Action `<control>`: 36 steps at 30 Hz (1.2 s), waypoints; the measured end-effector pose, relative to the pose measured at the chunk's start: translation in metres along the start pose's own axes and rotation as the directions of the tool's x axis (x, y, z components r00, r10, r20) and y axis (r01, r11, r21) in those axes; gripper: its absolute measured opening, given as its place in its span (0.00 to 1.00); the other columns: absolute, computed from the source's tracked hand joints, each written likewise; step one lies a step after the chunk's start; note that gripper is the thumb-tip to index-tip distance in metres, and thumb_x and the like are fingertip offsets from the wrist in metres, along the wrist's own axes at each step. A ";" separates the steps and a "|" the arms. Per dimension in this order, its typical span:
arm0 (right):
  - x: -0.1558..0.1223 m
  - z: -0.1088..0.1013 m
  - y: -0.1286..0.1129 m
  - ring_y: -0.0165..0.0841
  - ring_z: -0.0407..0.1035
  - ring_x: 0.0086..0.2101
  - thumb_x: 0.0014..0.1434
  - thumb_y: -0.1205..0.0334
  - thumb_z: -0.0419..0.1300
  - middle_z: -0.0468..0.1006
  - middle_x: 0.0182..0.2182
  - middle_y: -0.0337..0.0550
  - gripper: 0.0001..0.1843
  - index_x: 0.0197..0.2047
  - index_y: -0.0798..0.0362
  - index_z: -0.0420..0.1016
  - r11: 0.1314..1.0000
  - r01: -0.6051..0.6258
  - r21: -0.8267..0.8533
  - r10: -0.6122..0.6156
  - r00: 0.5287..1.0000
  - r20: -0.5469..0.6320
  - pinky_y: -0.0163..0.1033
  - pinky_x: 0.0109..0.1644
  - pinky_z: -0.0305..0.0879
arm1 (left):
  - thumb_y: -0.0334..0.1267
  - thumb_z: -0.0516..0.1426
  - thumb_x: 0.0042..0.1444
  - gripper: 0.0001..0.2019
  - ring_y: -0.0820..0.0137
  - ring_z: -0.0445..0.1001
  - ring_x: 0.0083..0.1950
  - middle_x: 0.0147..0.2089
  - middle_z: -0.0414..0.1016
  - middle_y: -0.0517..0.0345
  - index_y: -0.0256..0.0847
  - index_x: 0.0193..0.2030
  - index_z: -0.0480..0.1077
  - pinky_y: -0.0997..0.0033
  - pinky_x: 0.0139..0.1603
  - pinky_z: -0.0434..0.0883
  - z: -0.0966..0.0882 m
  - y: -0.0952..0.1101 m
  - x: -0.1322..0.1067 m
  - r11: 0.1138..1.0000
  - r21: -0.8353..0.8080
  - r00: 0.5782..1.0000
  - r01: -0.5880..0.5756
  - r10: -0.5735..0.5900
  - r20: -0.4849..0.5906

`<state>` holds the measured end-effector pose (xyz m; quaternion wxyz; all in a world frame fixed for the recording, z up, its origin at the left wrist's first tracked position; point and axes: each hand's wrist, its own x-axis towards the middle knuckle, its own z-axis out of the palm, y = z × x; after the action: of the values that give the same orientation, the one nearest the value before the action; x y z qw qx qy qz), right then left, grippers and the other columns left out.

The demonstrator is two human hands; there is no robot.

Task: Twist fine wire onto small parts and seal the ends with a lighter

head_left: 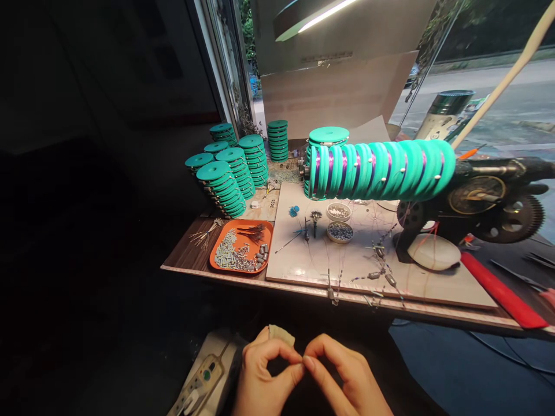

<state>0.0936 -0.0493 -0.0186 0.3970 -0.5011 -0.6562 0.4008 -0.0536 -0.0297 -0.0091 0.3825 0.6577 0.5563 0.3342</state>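
Note:
Both hands meet low in front of the table, over my lap. My left hand is pinched thumb to forefinger, with a pale covering on one fingertip. My right hand pinches against it, fingertips touching at the middle. What they pinch is too small to make out, perhaps a thin line. A row of teal spools wound with purple line sits on a winding machine above the table. An orange tray of small metal parts lies at the left.
Stacks of teal spools stand at the back left. Two small bowls of beads and rigged lines with sinkers lie on a pale board. A power strip lies below left. A red strip is at right.

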 end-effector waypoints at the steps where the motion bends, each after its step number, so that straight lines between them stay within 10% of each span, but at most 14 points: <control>1: 0.000 0.000 0.000 0.27 0.64 0.22 0.62 0.61 0.47 0.68 0.21 0.37 0.12 0.27 0.53 0.64 1.000 0.006 -0.011 -0.006 1.000 0.009 0.28 0.26 0.59 | 0.30 0.61 0.42 0.06 0.72 0.68 0.24 0.20 0.69 0.60 0.37 0.18 0.71 0.76 0.26 0.64 0.000 0.000 0.000 1.000 0.020 1.000 -0.014 0.014 0.011; 14: -0.004 0.005 0.005 0.28 0.64 0.22 0.61 0.63 0.47 0.68 0.22 0.38 0.12 0.27 0.53 0.63 0.997 0.060 -0.054 -0.059 0.998 0.025 0.30 0.26 0.59 | 0.24 0.55 0.43 0.08 0.71 0.68 0.26 0.21 0.66 0.61 0.38 0.18 0.66 0.75 0.26 0.63 0.002 0.005 0.000 0.983 0.139 0.991 -0.123 0.114 0.070; 23: 0.017 -0.015 0.004 0.27 0.60 0.20 0.56 0.50 0.55 0.64 0.20 0.35 0.15 0.28 0.55 0.67 0.853 -0.213 0.477 0.297 0.949 -0.107 0.30 0.23 0.60 | 0.24 0.60 0.38 0.23 0.64 0.72 0.39 0.36 0.74 0.57 0.45 0.44 0.72 0.66 0.40 0.71 -0.005 0.027 0.023 0.988 0.147 0.999 -0.038 0.041 -0.018; 30: 0.048 -0.017 0.006 0.23 0.53 0.13 0.47 0.46 0.62 0.64 0.14 0.33 0.21 0.32 0.58 0.71 0.805 -0.233 0.545 0.449 0.841 -0.303 0.28 0.14 0.49 | 0.29 0.57 0.48 0.16 0.70 0.69 0.27 0.29 0.73 0.59 0.43 0.45 0.71 0.73 0.28 0.69 0.000 0.011 0.026 0.955 0.261 0.987 -0.143 0.156 -0.031; 36: 0.055 -0.018 0.010 0.24 0.53 0.13 0.48 0.44 0.60 0.62 0.13 0.32 0.23 0.34 0.58 0.71 0.851 -0.316 0.419 0.456 0.840 -0.293 0.30 0.14 0.47 | 0.29 0.55 0.48 0.19 0.69 0.68 0.26 0.27 0.73 0.60 0.45 0.48 0.69 0.73 0.30 0.68 0.014 -0.009 0.027 0.938 0.277 0.978 -0.207 0.202 0.048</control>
<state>0.1039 0.0084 -0.0147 0.5099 -0.6134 -0.3660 0.4794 -0.0410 -0.0043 -0.0231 0.2540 0.7625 0.5231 0.2837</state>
